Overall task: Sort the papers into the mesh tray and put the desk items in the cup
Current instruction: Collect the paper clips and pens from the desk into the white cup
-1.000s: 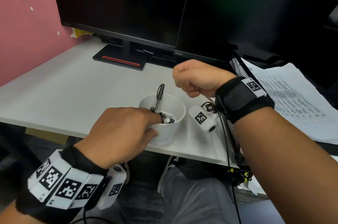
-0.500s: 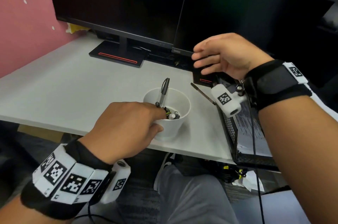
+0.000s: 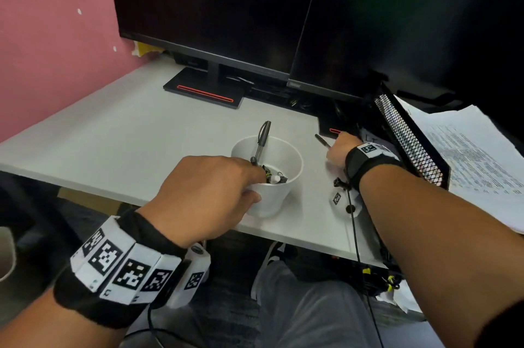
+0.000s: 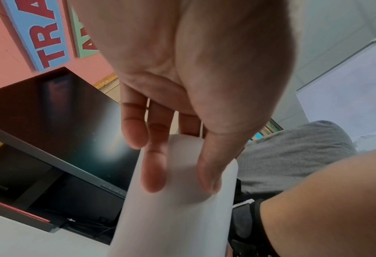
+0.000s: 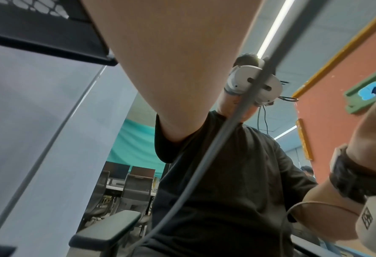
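A white cup [image 3: 279,195] stands near the desk's front edge with a grey marker [image 3: 262,139] leaning in it and small clips [image 3: 276,178] at the bottom. My left hand [image 3: 215,191] grips the cup's near side; in the left wrist view its fingers and thumb press the cup wall [image 4: 176,217]. A black pen [image 3: 321,140] lies on the desk right of the cup. My right hand [image 3: 338,149] is down on the pen's near end, fingers curled over it and hidden. The black mesh tray [image 3: 408,137] holds printed papers [image 3: 470,157].
Two dark monitors [image 3: 226,7] stand at the back, their bases [image 3: 204,90] on the white desk [image 3: 127,134]. A pink wall [image 3: 51,49] closes the left side. The tray's near corner [image 5: 39,26] hangs by my right forearm. My knees are under the front edge.
My right hand dropped from in front of the monitors onto the black pen on the desk. The left hand kept its hold on the cup.
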{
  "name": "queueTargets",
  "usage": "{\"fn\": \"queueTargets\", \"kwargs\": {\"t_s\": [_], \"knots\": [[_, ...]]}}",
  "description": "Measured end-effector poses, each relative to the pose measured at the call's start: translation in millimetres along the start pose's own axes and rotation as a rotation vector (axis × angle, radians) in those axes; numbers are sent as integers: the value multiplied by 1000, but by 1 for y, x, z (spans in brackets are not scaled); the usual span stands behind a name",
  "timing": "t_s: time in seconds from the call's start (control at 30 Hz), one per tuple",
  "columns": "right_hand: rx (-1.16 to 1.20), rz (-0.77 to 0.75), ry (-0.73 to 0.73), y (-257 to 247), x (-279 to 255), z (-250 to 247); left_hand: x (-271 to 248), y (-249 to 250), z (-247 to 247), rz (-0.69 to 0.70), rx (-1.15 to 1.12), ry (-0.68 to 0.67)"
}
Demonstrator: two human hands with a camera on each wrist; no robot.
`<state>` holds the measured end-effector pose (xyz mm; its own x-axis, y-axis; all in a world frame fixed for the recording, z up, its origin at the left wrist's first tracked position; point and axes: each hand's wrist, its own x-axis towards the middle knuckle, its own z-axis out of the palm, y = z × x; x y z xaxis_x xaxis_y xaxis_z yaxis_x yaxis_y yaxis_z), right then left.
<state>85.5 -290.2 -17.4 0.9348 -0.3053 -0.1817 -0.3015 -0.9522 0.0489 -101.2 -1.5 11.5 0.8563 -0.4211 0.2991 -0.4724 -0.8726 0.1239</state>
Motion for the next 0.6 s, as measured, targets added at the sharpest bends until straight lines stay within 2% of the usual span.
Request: {"fn": "queueTargets", "kwargs": {"t_s": [0.13,0.3,0.43,0.5,0.6], "knots": [[-178,-32,25,1,5,8,0,-3,-1,-1,-25,17],[-155,-40,66,-1,0,12,0,-1,-1,6,-18,14],[-118,-75,-13,-2,-9,14,0,2,-1,8,-14,11],[87,-113,-58,-2,-16,8,0,4,-1,15,-16,5],[666,-137,-87,-1,-36,-17,0,7,1,14,-24,2]]}}
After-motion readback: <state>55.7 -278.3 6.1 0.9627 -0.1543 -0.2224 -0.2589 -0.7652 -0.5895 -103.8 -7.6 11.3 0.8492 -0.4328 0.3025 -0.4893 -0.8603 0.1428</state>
